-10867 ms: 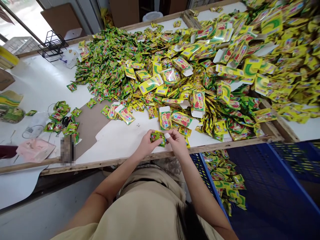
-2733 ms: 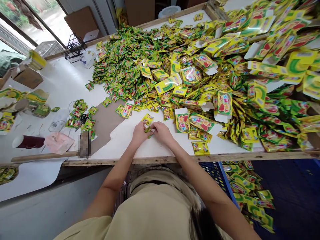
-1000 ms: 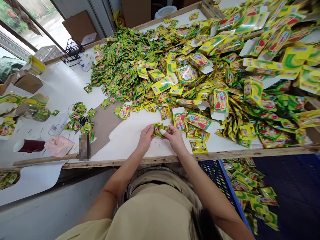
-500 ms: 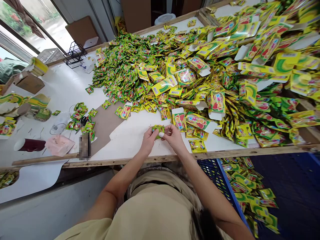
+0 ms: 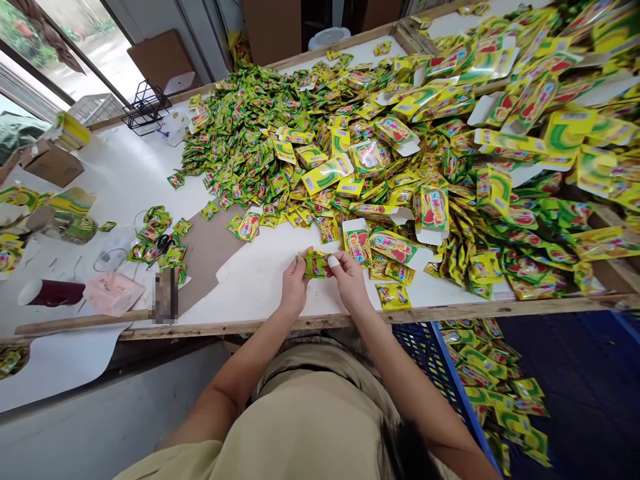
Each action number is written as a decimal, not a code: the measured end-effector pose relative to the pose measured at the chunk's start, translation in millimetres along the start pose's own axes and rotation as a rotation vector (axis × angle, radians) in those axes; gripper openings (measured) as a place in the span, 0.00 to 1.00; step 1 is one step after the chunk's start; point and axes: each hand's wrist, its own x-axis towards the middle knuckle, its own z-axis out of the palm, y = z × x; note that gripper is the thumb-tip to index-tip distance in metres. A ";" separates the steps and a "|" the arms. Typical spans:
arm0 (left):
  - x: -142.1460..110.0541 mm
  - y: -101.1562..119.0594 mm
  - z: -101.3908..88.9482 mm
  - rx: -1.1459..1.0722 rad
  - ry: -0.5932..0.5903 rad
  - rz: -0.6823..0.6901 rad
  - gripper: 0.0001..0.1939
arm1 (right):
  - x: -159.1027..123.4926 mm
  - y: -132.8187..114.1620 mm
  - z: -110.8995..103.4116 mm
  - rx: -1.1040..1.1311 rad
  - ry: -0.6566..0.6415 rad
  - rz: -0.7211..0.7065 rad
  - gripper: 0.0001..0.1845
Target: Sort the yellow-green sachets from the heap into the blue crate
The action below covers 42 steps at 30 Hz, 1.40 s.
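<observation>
Both my hands hold a small stack of green-and-yellow candy sachets (image 5: 315, 265) just above the white table (image 5: 260, 280), near its front edge. My left hand (image 5: 294, 288) pinches the stack's left end and my right hand (image 5: 349, 281) pinches its right end. An open yellow carton (image 5: 357, 241) lies just beyond my right hand, with another carton (image 5: 393, 245) beside it. A loose sachet (image 5: 393, 296) lies to the right of my right wrist. A huge heap of the same sachets (image 5: 260, 133) and flat cartons (image 5: 500, 113) covers the far and right part of the table.
A blue crate (image 5: 550, 393) with several packed sachets stands below the table at right. At left lie a small sachet cluster with scissors (image 5: 160, 243), a pink pouch (image 5: 113, 293), a dark red cup (image 5: 53, 292), a cardboard sheet (image 5: 205, 250) and a black wire rack (image 5: 145, 103).
Since 2.7 s ago my hands gathered sachets off the table and lifted them as a stack. In the last second they keep squaring it, shifting slightly.
</observation>
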 end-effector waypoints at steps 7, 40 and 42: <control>-2.5 -3.4 11.9 -0.109 0.108 0.027 0.21 | -9.4 7.8 13.0 0.264 0.097 0.054 0.16; -13.0 -16.5 5.4 0.508 0.090 0.343 0.20 | -20.1 2.6 16.1 -0.137 0.011 -0.192 0.19; -14.1 -17.1 5.6 0.579 0.085 0.381 0.20 | -18.6 2.1 14.5 -0.174 0.003 -0.179 0.19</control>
